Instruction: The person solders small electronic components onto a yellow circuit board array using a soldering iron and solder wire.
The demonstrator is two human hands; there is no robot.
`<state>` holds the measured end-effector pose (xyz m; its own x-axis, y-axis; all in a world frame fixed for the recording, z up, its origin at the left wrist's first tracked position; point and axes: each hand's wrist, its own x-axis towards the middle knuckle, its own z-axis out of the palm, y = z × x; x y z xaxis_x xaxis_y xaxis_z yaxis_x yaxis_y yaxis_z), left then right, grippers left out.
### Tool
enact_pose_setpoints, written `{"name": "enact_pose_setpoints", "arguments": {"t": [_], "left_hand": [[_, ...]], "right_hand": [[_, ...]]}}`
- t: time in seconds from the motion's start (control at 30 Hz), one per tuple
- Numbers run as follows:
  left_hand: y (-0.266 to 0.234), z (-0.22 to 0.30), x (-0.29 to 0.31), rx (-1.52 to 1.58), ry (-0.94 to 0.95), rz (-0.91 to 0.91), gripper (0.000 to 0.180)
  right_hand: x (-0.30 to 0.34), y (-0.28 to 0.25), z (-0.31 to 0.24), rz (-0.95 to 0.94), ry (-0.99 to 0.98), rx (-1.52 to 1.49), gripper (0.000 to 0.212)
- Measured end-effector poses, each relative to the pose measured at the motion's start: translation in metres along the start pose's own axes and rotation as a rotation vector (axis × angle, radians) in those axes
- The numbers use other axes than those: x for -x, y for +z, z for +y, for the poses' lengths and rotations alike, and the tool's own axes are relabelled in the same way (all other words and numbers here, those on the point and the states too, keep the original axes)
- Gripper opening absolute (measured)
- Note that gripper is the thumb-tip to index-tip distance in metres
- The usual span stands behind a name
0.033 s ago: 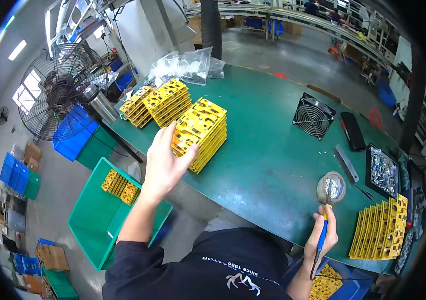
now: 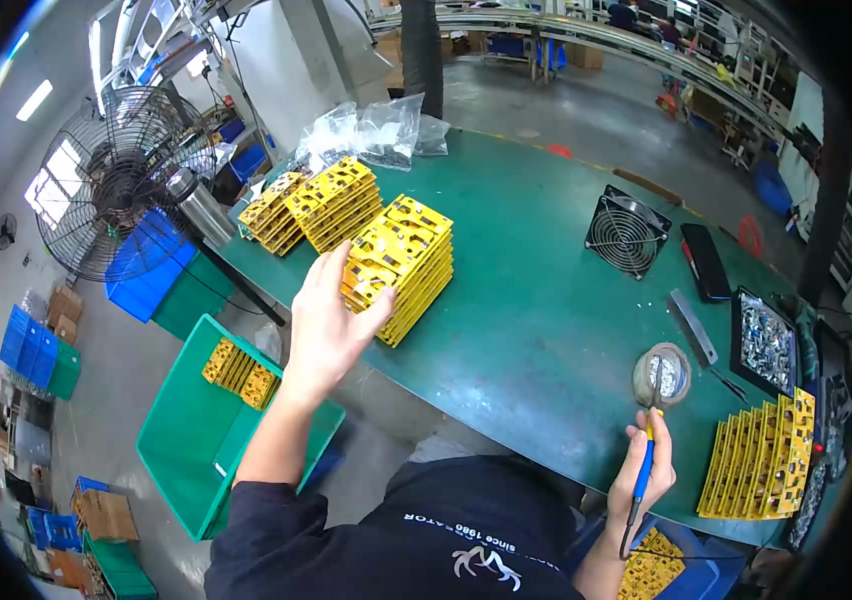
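Observation:
My left hand (image 2: pixel 331 320) reaches out over the near left edge of the green table (image 2: pixel 526 310), fingers spread. Its fingertips touch the near corner of a tall stack of yellow boards (image 2: pixel 406 255), and nothing is clasped in it. My right hand (image 2: pixel 646 470), at the table's front right edge, grips a blue-handled soldering iron (image 2: pixel 643 485). The iron points up toward a small round tin of metal wool (image 2: pixel 661 375) just beyond the hand.
Two more yellow stacks (image 2: pixel 331 200) and clear plastic bags (image 2: pixel 376 130) sit at the far left. A small black fan (image 2: pixel 626 232), a black tray of metal parts (image 2: pixel 771 340) and upright yellow boards (image 2: pixel 761 465) stand on the right. A green crate (image 2: pixel 186 440) sits on the floor by a big floor fan (image 2: pixel 121 180).

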<state>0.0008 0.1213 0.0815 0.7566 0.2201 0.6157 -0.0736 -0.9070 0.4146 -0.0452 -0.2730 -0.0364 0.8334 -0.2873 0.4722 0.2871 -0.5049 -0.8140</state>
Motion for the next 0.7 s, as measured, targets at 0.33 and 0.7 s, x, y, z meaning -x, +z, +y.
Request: {"name": "enact_pose_setpoints", "arguments": {"t": [0.33,0.7], "left_hand": [[-0.005,0.058,0.039,0.263,-0.033,-0.101,0.064],[0.077,0.097,0.132,0.399,0.19,-0.456,0.072]], "right_hand": [[0.009,-0.006,-0.015,0.052,-0.071,-0.077,0.04],[0.022,0.008,-0.03,-0.15,-0.221,-0.066,0.039]]}}
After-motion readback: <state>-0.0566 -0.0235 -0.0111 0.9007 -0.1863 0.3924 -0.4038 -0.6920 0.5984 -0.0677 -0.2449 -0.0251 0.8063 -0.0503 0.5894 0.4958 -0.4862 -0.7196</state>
